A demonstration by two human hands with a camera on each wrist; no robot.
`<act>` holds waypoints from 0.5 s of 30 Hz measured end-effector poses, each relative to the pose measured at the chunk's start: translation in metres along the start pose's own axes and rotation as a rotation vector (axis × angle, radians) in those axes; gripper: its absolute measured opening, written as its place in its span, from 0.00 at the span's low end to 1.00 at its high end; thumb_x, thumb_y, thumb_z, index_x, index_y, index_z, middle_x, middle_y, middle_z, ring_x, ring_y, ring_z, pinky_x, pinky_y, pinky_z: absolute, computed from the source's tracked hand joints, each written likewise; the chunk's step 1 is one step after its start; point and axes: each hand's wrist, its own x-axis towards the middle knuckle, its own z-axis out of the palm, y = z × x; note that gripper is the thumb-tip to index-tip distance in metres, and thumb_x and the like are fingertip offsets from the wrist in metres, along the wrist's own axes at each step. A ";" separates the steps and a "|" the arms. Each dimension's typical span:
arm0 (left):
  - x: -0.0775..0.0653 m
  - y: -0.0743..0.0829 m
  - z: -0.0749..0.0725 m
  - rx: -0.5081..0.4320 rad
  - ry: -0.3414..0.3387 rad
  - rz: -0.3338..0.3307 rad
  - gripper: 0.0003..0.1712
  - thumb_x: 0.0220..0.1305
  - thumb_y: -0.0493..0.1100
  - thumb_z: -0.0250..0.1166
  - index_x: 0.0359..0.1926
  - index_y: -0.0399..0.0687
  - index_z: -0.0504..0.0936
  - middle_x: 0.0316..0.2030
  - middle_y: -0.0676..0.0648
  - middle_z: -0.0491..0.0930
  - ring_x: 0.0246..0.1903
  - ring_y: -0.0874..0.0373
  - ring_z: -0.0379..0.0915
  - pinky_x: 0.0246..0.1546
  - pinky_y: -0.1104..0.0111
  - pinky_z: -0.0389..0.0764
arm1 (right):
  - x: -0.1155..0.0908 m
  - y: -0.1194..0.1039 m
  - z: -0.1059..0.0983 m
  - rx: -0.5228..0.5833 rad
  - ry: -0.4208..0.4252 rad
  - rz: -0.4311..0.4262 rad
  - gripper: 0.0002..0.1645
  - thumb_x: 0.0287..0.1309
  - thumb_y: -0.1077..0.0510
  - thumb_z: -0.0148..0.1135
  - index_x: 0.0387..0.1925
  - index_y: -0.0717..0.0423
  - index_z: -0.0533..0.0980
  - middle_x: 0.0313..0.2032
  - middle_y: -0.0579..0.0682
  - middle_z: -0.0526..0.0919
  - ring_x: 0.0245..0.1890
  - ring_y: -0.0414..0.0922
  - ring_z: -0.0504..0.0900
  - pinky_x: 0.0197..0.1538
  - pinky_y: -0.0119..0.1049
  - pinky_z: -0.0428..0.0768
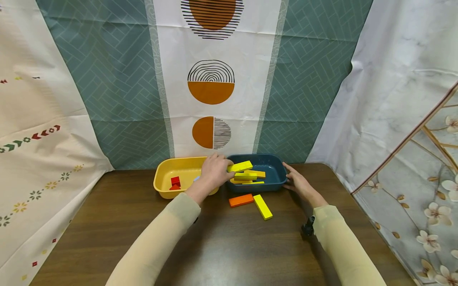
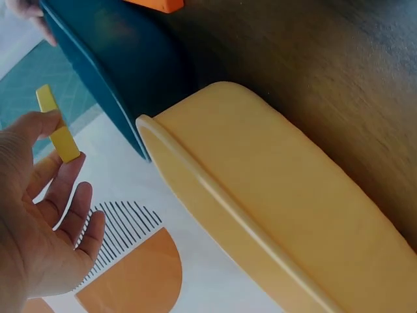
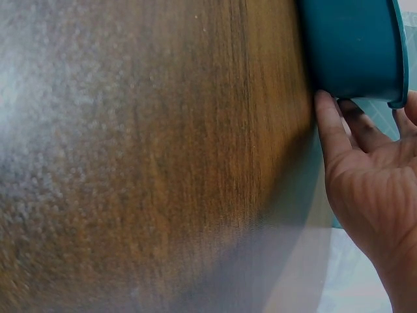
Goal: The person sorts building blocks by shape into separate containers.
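My left hand [image 1: 213, 171] reaches over the left end of a dark blue bin [image 1: 277, 186]. Thumb and fingers pinch a yellow block [image 1: 240, 166], a flat oblong piece. In the left wrist view the same block [image 2: 65, 143] shows between thumb and forefinger, the other fingers loosely bent. Below it, more yellow blocks [image 1: 257, 174] lie inside the bin. At the bin's right end, my right hand [image 1: 299, 184] touches the outer wall. The right wrist view shows its fingers [image 3: 333, 134] spread against the blue bin [image 3: 358, 49], near the table.
Left of the blue bin stands a yellow bin [image 1: 162, 190] with red blocks [image 1: 175, 181] and a light blue piece, partly hidden by my hand. An orange block [image 1: 241, 200] and a loose yellow block [image 1: 262, 207] lie on the wooden table [image 1: 229, 246] in front. Patterned cloth hangs behind.
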 end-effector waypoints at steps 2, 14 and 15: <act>0.002 0.001 0.003 -0.005 -0.005 -0.013 0.22 0.65 0.56 0.70 0.56 0.55 0.88 0.44 0.50 0.82 0.41 0.53 0.67 0.45 0.62 0.71 | 0.000 0.001 0.000 -0.006 -0.002 -0.003 0.40 0.75 0.62 0.32 0.83 0.42 0.42 0.80 0.58 0.38 0.72 0.62 0.57 0.71 0.62 0.62; 0.010 0.016 0.016 -0.041 -0.023 -0.006 0.23 0.65 0.56 0.71 0.57 0.55 0.88 0.45 0.51 0.82 0.44 0.54 0.67 0.47 0.64 0.72 | 0.001 0.001 -0.001 0.016 -0.004 0.009 0.39 0.75 0.62 0.31 0.83 0.43 0.41 0.81 0.59 0.35 0.72 0.62 0.56 0.71 0.64 0.60; 0.011 0.017 0.017 -0.044 -0.023 -0.002 0.23 0.65 0.56 0.71 0.57 0.55 0.88 0.45 0.51 0.82 0.43 0.54 0.67 0.46 0.64 0.72 | 0.001 0.001 -0.001 0.019 -0.004 0.011 0.40 0.75 0.62 0.31 0.83 0.42 0.41 0.81 0.58 0.34 0.73 0.62 0.55 0.71 0.64 0.60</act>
